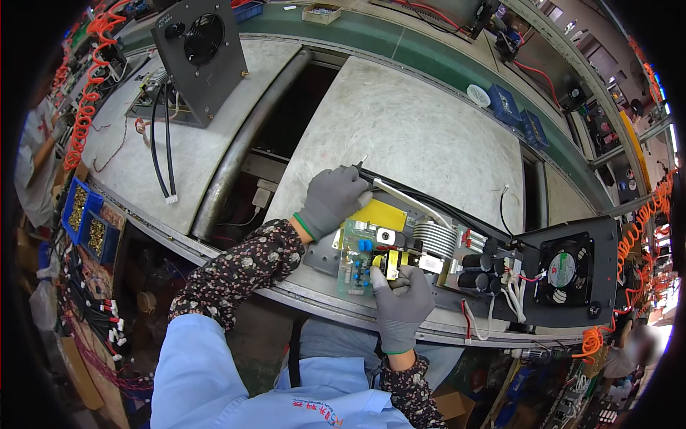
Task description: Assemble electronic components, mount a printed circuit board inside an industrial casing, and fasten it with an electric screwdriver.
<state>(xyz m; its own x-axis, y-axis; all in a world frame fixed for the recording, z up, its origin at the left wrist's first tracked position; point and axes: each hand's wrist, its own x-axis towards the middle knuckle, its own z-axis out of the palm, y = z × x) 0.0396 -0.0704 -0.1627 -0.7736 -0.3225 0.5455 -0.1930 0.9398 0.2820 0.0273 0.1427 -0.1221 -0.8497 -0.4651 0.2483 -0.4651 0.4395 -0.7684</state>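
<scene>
A green circuit board [353,259] with blue parts lies on a dark metal chassis [323,259] in front of me. My right hand [404,306], in a grey glove, grips the board by its yellow transformer [390,264], thumb on one side and fingers curled on the other. Beyond the board, my gloved left hand [331,200] is closed beside a yellow sheet [381,214], at the end of black cables [407,189] and a white sleeved wire [414,198]. What its fingers hold is hidden. A striped coil [434,239] and black capacitors [475,272] sit to the right.
The chassis ends at the right in a panel with a fan [564,275]. On the left section of the line stands another fan unit [196,61]. Roller [246,154] and gap separate the plates. Blue screw bins [89,222] are at far left; coiled orange hoses hang both sides.
</scene>
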